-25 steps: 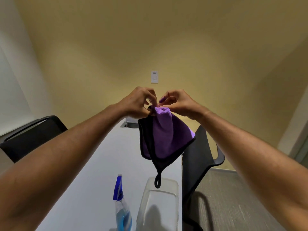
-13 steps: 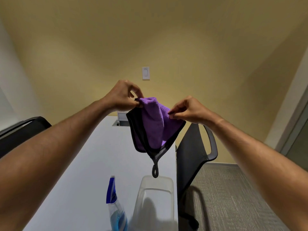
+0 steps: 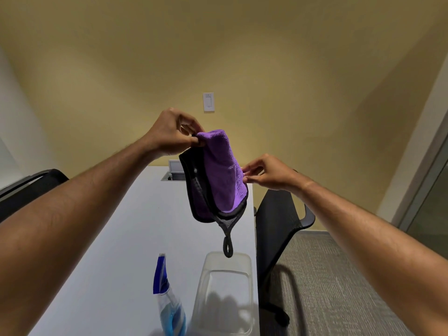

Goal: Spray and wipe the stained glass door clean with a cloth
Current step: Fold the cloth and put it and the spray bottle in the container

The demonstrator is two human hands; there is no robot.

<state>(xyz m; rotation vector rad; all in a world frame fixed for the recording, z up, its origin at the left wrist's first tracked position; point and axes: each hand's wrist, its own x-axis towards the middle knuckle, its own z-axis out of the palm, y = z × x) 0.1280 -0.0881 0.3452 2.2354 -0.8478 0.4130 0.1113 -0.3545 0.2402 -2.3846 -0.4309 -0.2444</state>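
Note:
A purple cloth with black trim and a hanging loop dangles in the air above the white table. My left hand pinches its top corner. My right hand pinches its right edge, lower down. A spray bottle with a blue nozzle and blue liquid stands on the table below, near the front edge. A sliver of the glass door shows at the far right.
A clear plastic tub sits on the table beside the spray bottle. A black chair stands right of the table, another black chair at the left. Grey carpet covers the floor. A wall switch is on the yellow wall.
My hands have drawn apart: the right hand slid down and right along the cloth's edge, spreading the cloth. The view has turned slightly right, bringing the glass door into sight.

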